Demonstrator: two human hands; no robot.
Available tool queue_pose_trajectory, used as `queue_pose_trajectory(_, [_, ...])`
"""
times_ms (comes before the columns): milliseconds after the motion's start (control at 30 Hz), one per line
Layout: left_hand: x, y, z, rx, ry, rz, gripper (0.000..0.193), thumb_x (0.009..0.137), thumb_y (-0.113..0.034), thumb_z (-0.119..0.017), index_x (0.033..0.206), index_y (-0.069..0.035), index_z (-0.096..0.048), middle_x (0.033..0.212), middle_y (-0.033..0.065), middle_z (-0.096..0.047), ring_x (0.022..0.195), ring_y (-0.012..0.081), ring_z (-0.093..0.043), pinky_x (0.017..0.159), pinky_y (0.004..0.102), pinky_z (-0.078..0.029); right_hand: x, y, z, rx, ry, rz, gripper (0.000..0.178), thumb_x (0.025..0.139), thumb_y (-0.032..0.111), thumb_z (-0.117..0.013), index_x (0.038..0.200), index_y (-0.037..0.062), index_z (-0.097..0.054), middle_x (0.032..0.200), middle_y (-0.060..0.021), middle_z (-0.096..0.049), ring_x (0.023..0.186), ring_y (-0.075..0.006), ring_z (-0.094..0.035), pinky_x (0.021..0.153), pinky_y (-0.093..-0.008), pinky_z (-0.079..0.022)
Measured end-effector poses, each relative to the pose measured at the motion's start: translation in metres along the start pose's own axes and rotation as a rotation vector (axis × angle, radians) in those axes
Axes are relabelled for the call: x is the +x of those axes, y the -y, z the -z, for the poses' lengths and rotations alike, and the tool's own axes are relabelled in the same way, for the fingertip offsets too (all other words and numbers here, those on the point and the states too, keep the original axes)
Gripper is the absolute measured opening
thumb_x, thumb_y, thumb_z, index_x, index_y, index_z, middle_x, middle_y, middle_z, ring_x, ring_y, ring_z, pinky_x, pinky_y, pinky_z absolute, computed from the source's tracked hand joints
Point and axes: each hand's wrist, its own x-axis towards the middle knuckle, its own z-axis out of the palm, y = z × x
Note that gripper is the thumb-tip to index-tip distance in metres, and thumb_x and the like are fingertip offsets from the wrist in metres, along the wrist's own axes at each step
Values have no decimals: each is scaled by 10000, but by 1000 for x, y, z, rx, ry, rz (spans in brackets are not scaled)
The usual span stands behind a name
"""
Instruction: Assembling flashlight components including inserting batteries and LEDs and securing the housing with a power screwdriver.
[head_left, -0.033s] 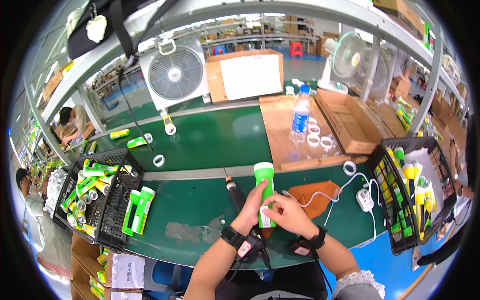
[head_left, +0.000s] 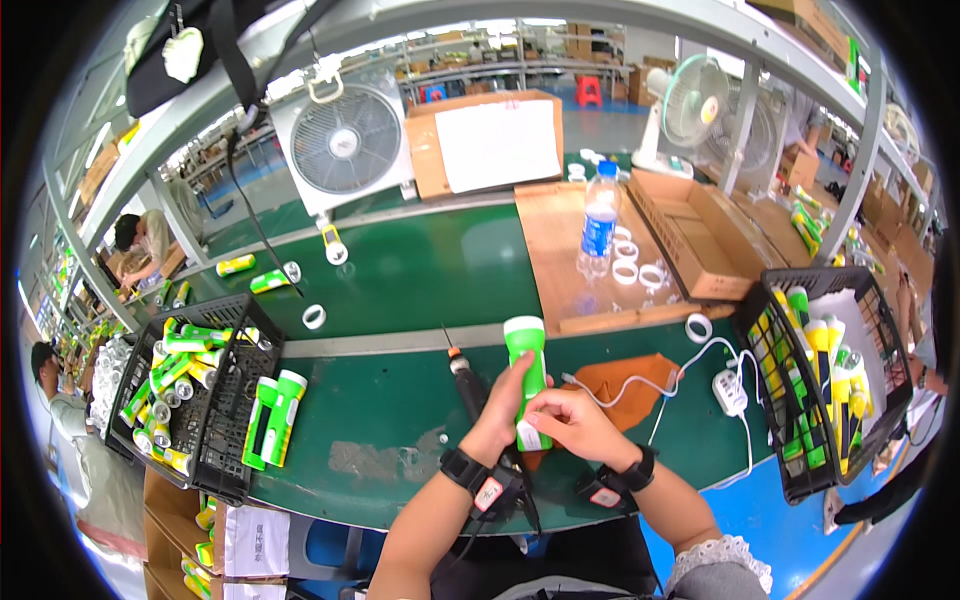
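Observation:
A green flashlight with a white head stands nearly upright above the bench, head end away from me. My left hand is wrapped round its body from the left side. At the lower end, my right hand is closed, thumb and fingers pinching beside a white label on the barrel. The right fingertips partly cover that label. Just left of the flashlight lies an electric screwdriver with a long thin bit. Two green flashlights lie side by side on the bench near the left crate.
A black crate of flashlights stands left; another crate with flashlights is at right. An orange cloth, a white cable and power strip lie right of my hands. Farther back are a water bottle, white rings and a cardboard tray.
The whole view has shifted slightly, moving the bench things a little up and left. Both hands keep their places on the flashlight, the right fingers shifting slightly over the label.

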Motion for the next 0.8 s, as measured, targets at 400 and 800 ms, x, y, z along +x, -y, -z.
queue_pose_trajectory(400, [-7, -8, -4, -117, 64, -387, 409, 878, -465, -442, 983, -69, -428, 767, 93, -534, 571, 183, -573, 497, 307, -485, 7, 9, 28, -611, 41, 312, 607, 512, 270, -788, 951, 33, -442, 819, -112, -497, 758, -287, -504, 703, -351, -404])
queue_pose_trajectory(800, [-22, -7, -15, 104, -1, -288, 325, 905, -351, -433, 1070, -81, -356, 781, 80, -520, 589, 155, -553, 514, 301, -493, 26, -53, 39, -434, -523, 74, 149, 778, 122, -607, 799, 19, -502, 747, -93, -542, 651, -225, -533, 574, -312, -432])
